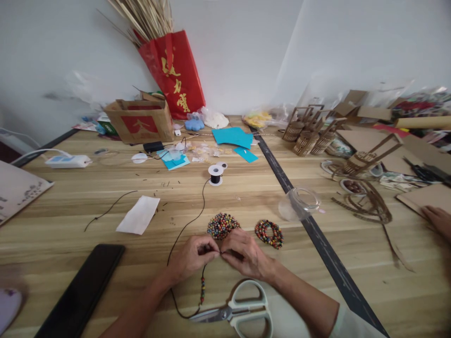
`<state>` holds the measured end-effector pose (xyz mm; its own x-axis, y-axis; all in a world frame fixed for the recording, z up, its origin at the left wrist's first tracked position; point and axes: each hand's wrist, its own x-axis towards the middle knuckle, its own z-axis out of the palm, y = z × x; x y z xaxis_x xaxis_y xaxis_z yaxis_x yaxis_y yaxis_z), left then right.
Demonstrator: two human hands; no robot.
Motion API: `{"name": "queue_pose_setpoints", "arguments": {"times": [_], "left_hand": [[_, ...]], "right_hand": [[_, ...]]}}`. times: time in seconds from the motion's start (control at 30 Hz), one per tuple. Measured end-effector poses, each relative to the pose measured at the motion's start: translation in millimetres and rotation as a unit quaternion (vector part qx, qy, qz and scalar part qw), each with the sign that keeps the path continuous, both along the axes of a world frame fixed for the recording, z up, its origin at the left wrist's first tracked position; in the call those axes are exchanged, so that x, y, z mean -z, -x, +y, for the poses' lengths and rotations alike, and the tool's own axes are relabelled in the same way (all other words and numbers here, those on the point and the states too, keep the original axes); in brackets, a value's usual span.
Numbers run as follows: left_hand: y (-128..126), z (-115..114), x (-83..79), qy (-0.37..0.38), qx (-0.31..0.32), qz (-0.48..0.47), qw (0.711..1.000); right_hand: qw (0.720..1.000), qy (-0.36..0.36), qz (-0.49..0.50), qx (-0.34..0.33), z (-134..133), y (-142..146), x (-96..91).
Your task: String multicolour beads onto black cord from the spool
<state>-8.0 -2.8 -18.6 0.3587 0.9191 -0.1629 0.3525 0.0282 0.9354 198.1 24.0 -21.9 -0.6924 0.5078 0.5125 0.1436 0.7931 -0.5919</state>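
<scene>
My left hand (198,256) and my right hand (245,252) meet fingertip to fingertip above the table, both pinched closed. Between them runs the end of a black cord (182,230); whether a bead is in the right fingers is hidden. Several coloured beads (202,290) are threaded on the cord, hanging below my left hand. The cord loops round and leads back to a white spool (215,175) of black cord. Just behind my hands lies a pile of multicoloured beads (222,224). A ring of bead strands (269,233) is to its right. White-handled scissors (243,312) lie near my forearms.
A black phone (82,291) and white paper (138,215) lie at left. A clear jar (302,203) stands on the dark strip right of centre. Small woven baskets (306,134) and brown strips (377,206) are at right, where another person's hand (438,219) rests. A red bag (176,75) stands behind.
</scene>
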Motion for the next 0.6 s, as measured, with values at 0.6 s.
{"name": "queue_pose_setpoints", "arguments": {"times": [0.6], "left_hand": [[-1.6, -0.7, -2.3, 0.005, -0.003, -0.006, 1.0]], "right_hand": [[0.999, 0.013, 0.048, -0.017, -1.0, 0.2, 0.3]]}}
